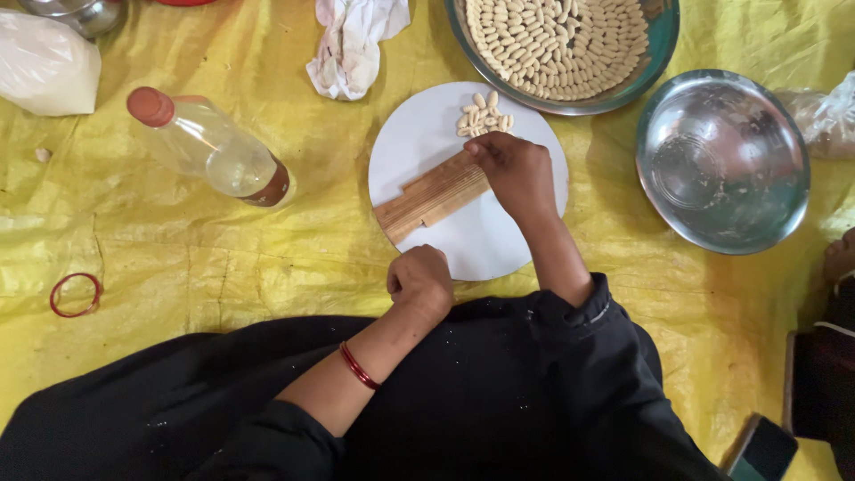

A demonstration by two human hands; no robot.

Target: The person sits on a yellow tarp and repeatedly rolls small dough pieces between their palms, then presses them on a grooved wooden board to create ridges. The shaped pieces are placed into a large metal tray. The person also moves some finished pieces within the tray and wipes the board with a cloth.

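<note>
A round white board (499, 240) lies on the yellow sheet in front of me. A ridged wooden board (427, 198) rests on it at a slant. My right hand (517, 174) presses its fingertips on the upper end of the ridged board; whether a dough piece is under them is hidden. Just beyond lies a small heap of pale shaped dough pieces (484, 118). My left hand (420, 281) is curled into a fist at the near rim of the white board, touching it, with nothing visible in it.
A large metal tray (661, 49) full of several shaped dough pieces sits at the top. An empty steel bowl (721, 160) is at the right. A plastic bottle (209, 147) lies at the left, a crumpled cloth (354, 40) above, a red bangle (75, 295) far left.
</note>
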